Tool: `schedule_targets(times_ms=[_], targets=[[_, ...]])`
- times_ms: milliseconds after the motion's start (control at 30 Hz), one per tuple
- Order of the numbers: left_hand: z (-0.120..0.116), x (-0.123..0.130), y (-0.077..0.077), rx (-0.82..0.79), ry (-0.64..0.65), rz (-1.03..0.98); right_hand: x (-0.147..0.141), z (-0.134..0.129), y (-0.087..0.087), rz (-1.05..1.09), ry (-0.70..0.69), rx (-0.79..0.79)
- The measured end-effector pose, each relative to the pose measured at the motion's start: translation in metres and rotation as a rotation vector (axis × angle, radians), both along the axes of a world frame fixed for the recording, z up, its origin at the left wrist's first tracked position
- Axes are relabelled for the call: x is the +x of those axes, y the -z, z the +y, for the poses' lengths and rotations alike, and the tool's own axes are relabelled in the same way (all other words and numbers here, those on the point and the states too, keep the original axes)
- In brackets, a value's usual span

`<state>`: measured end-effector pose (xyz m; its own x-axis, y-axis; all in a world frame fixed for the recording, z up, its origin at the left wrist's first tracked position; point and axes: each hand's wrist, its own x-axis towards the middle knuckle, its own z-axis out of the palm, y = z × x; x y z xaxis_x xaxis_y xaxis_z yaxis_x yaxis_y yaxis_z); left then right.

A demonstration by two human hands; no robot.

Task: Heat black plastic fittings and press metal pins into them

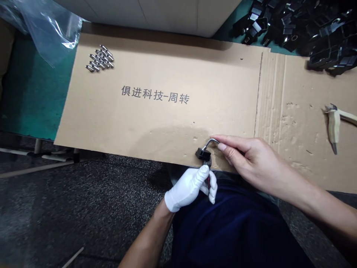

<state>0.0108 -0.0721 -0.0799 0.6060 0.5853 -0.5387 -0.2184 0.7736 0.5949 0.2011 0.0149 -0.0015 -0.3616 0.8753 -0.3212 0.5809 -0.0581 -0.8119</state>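
Note:
My left hand (192, 186), in a white glove, is closed around a pliers-like tool (209, 179) with a red part showing between the fingers. The tool's dark head meets a small black block (203, 153) at the front edge of the cardboard. A silver pin stands up from the block, and the tip of a bent metal hex key (212, 140) meets it. Bare and pinched, my right hand (240, 152) grips the other end of the hex key. How the tool's jaws hold the block is hard to see.
Cardboard (156, 123) covers the green table (33, 89). Several metal pins (100, 59) lie at the back left. Many black parts (331, 41) are heaped at the back right. Beige-handled pliers (334, 124) lie at the right, and a clear plastic bag (50, 29) at the back left.

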Motion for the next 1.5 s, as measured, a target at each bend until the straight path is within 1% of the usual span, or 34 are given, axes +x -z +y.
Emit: schedule_targets(times_ms=[133,300,433,567,667,733,867,1133,1333,1500], targets=[[-0.002,0.006,-0.009,-0.062,-0.047,-0.046,-0.003,-0.009,0.001,0.019,0.071,-0.009],[0.0,0.008,-0.022,-0.091,-0.067,-0.049,-0.004,-0.02,0.002,0.039,0.088,-0.003],[-0.003,0.01,-0.028,-0.091,-0.116,-0.046,-0.006,-0.028,-0.001,0.045,0.11,0.005],[-0.01,0.017,-0.027,-0.095,-0.19,-0.073,-0.009,-0.035,-0.004,0.09,0.105,0.06],[-0.015,0.024,-0.021,-0.095,-0.267,-0.062,-0.009,-0.038,-0.003,0.104,0.093,0.101],[-0.018,0.029,-0.016,-0.059,-0.289,-0.019,-0.007,-0.038,-0.001,0.096,0.075,0.117],[-0.016,0.031,-0.012,-0.007,-0.27,0.046,-0.002,-0.034,0.0,0.07,0.008,0.146],[-0.005,0.024,-0.023,-0.02,-0.168,0.204,0.003,-0.022,-0.007,-0.007,-0.082,0.199],[-0.004,0.023,-0.02,0.005,-0.145,0.257,0.002,-0.016,-0.012,-0.067,-0.12,0.208],[-0.002,0.021,-0.02,-0.011,-0.121,0.292,0.004,-0.01,-0.014,-0.114,-0.171,0.206]])
